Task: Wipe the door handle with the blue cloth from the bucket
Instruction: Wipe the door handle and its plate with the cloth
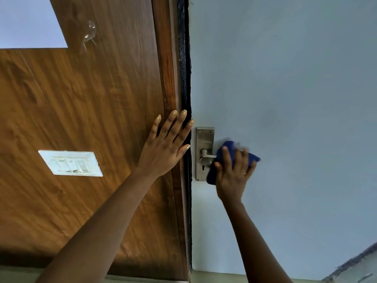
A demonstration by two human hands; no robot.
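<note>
A silver lever door handle [206, 157] on a tall metal backplate [204, 137] is fixed to the pale grey-blue door [285, 88]. My right hand [232, 176] presses the blue cloth [226, 148] over the lever, so most of the lever is hidden; only its hub and inner end show. The cloth is slightly blurred. My left hand [167, 146] lies flat with fingers spread on the wooden door frame [167, 78], just left of the dark gap beside the door. The bucket is not in view.
A wood-grain wall panel [81, 99] fills the left side, with a white switch plate [70, 163] on it. A keyhole [203, 168] sits below the lever. A strip of floor shows along the bottom edge.
</note>
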